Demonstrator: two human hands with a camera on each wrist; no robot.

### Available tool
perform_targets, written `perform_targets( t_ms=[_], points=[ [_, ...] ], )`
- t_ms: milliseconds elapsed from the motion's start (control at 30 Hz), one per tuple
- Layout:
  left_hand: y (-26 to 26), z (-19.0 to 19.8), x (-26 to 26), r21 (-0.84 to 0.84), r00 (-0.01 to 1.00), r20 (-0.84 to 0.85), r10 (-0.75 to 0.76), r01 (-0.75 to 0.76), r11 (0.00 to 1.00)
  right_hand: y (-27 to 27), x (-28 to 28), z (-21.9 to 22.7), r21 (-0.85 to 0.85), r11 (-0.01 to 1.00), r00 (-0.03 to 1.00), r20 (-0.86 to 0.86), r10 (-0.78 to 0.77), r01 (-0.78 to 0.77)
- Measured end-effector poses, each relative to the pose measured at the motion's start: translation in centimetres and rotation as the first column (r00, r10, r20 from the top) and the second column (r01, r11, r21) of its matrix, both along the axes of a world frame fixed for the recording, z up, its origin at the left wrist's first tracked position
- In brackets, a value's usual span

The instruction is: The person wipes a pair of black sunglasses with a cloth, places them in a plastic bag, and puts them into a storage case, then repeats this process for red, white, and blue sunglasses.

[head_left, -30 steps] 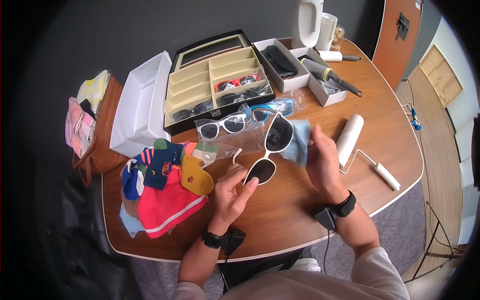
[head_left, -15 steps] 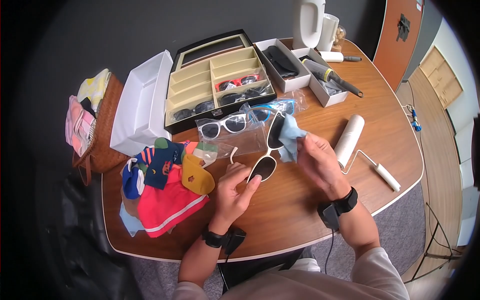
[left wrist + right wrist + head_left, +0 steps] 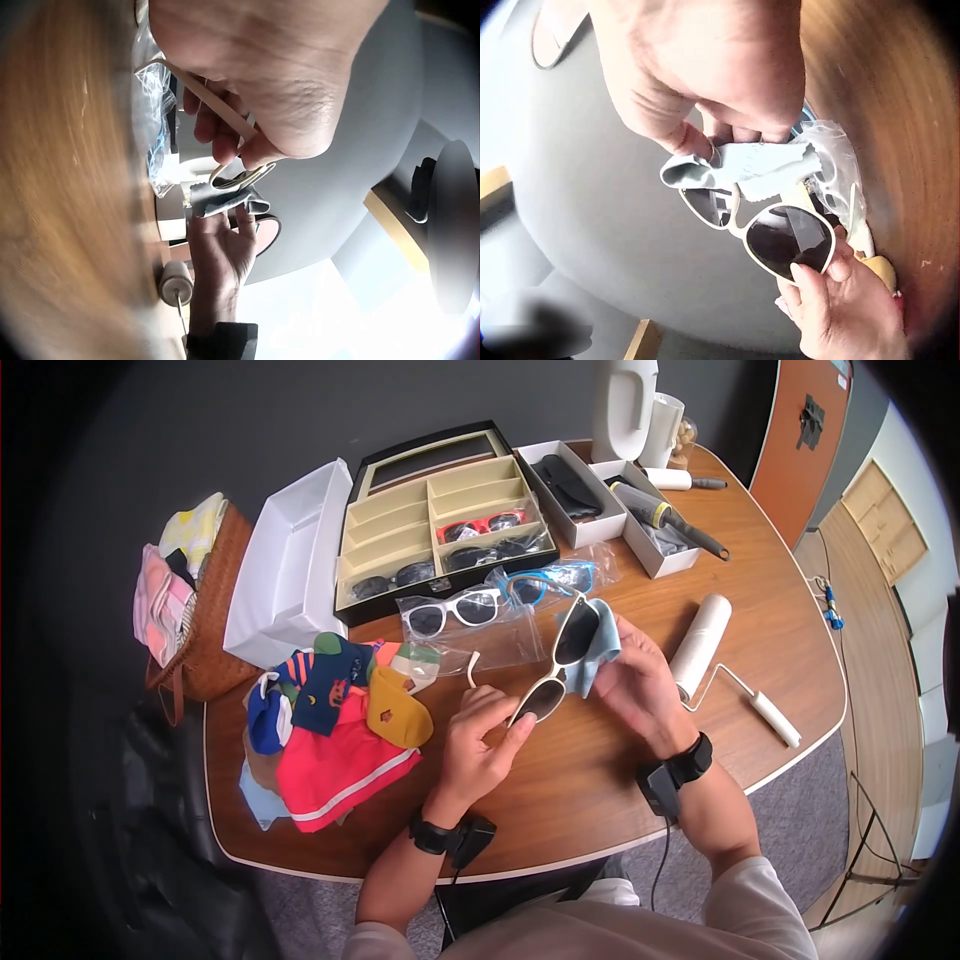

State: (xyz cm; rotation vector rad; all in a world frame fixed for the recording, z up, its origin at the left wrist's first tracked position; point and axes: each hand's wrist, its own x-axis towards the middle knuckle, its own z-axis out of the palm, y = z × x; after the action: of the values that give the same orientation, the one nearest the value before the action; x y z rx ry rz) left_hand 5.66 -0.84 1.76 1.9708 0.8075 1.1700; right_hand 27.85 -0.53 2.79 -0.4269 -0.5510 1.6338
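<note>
Cream-framed sunglasses (image 3: pixel 546 698) with dark lenses are held up over the table by my left hand (image 3: pixel 478 748), which pinches them at the near lens, the thumb lying on that lens. In the right wrist view the near lens (image 3: pixel 784 238) faces the camera. My right hand (image 3: pixel 645 688) grips a light blue cleaning cloth (image 3: pixel 603 648) between thumb and fingers. The folded cloth (image 3: pixel 757 166) overlaps the far lens there. One cream temple arm (image 3: pixel 214 101) sticks out past the left hand in the left wrist view.
Bagged white sunglasses (image 3: pixel 455 612) and blue sunglasses (image 3: pixel 550 582) lie before a compartment case (image 3: pixel 390 525). Colourful socks (image 3: pixel 340 730) are piled left, near a white box (image 3: pixel 285 565) and woven basket (image 3: pixel 212 600). A lint roller (image 3: pixel 702 645) lies right; two boxes (image 3: pixel 655 560) stand behind.
The sunglasses have turned, so their lenses now appear narrower in the head view. My right hand first drew the cloth toward the far lens, then shifted and opened its wrap behind that lens.
</note>
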Motion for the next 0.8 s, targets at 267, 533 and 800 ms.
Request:
perform_targets(
  t_ms=[267,533,800],
  points=[
    [-0.4,-0.1,0.4,0.044,0.992,-0.114,-0.045,0.051,0.998,-0.5,-0.6,0.0,0.027,0.997,0.966,0.245,-0.081,0.076],
    [-0.6,-0.3,0.7,0.154,0.995,-0.103,-0.014,0.03,0.988,-0.7,-1.1,0.0,0.019,0.991,0.954,0.268,-0.131,0.131],
    [-0.8,-0.1,0.8,0.174,0.994,-0.106,0.032,-0.013,0.985,-0.8,-0.8,-0.6,0.067,0.991,0.941,0.313,-0.129,0.114]
  ],
)
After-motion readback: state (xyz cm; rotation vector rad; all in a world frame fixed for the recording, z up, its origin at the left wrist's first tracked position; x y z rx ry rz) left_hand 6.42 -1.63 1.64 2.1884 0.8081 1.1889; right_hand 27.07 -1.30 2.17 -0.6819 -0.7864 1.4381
